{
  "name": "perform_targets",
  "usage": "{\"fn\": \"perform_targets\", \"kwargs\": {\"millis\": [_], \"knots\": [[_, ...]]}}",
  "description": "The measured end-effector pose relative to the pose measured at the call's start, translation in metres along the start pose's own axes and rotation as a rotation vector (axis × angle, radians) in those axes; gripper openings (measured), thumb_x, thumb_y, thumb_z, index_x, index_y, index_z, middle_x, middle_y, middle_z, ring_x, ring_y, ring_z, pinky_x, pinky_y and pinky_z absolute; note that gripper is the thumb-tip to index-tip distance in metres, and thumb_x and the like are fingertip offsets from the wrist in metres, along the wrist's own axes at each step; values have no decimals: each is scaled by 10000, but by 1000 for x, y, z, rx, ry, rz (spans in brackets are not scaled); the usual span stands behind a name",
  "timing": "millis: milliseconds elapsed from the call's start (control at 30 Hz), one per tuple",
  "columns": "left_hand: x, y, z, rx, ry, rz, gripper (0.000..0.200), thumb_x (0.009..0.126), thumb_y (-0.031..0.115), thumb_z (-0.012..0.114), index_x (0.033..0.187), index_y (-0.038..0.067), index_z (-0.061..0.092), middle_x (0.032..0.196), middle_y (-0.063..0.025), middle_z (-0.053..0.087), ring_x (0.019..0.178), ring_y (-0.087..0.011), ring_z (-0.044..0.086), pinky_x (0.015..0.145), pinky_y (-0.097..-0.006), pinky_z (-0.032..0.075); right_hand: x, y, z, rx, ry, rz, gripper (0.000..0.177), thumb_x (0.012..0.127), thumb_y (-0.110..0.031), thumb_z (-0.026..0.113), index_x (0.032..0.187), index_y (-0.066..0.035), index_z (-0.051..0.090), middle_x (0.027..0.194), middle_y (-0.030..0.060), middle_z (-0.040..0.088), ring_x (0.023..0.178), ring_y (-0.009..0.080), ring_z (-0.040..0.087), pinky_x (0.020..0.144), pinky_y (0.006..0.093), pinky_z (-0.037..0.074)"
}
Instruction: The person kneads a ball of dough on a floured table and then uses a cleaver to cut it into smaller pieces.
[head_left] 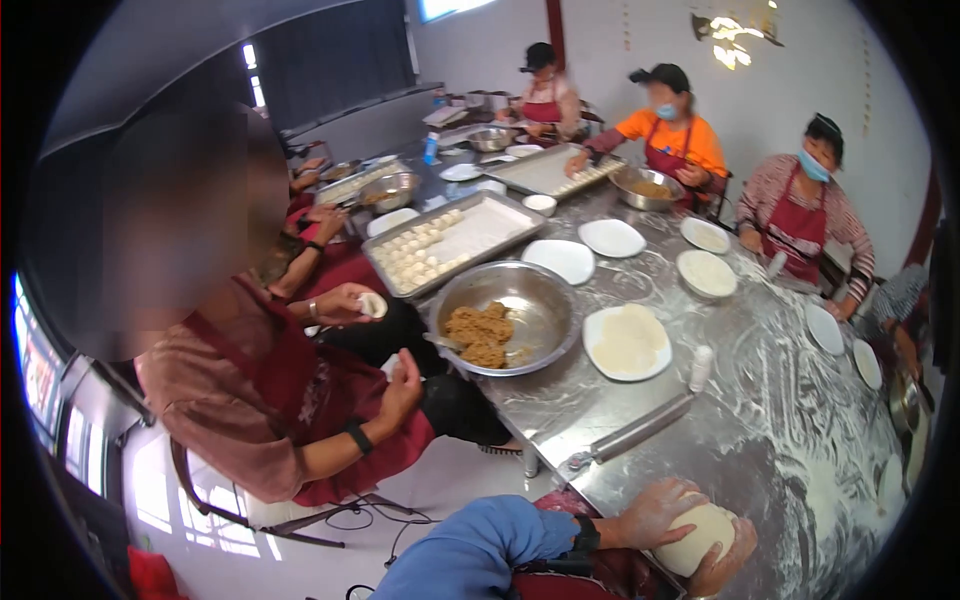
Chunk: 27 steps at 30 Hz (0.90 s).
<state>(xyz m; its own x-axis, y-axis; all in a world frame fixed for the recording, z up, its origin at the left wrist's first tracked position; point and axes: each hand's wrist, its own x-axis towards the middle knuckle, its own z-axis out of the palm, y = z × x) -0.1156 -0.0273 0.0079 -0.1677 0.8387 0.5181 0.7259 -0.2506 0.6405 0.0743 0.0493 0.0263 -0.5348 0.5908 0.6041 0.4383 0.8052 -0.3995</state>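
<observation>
A large, smooth ball of pale dough (697, 537) is held at the near edge of the steel table. My left hand (655, 513) wraps round its left and upper side, fingers curved over it. From the right and below, my right hand (728, 562) grips the same dough, fingertips pressed against its surface. Both hands look dusted with flour. Beyond them on the table lie a long metal tool (640, 430), whose kind I cannot make out, and a short, floury white roller-like piece (702, 368).
A white plate of dough wrappers (627, 342) and a steel bowl (560, 330) of brown filling stand ahead. Behind is a tray (490, 225) with rows of dumplings. A co-worker (300, 400) sits at left holding a wrapper; several others sit around the floury table (760, 400).
</observation>
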Motion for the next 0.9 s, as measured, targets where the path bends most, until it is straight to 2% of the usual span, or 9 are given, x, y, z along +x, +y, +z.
{"fn": "perform_targets", "kwargs": {"millis": [33,467,900], "knots": [[0,-1,1,7,8,12,483,798,287,615,1216,70,506,1178,-158,490,1096,-343,464,931,-442,379,1,-4,0,-4,23,11,554,911,-472,436,1205,-14,539,1208,210,533,1134,384,467,978,484,339],[0,4,0,-7,-11,11,446,823,264,596,1198,48,488,1179,-158,465,1121,-341,423,941,-440,360,6,-16,-6,-37,28,-12,482,926,-389,442,1209,-9,529,1207,222,522,1128,394,463,972,489,341],[-2,0,1,-24,-30,24,452,809,270,595,1206,85,482,1205,-144,469,1096,-337,451,929,-437,373,13,-18,2,19,-3,-30,504,910,-403,472,1235,-19,513,1229,230,502,1146,392,446,987,492,327]]}}
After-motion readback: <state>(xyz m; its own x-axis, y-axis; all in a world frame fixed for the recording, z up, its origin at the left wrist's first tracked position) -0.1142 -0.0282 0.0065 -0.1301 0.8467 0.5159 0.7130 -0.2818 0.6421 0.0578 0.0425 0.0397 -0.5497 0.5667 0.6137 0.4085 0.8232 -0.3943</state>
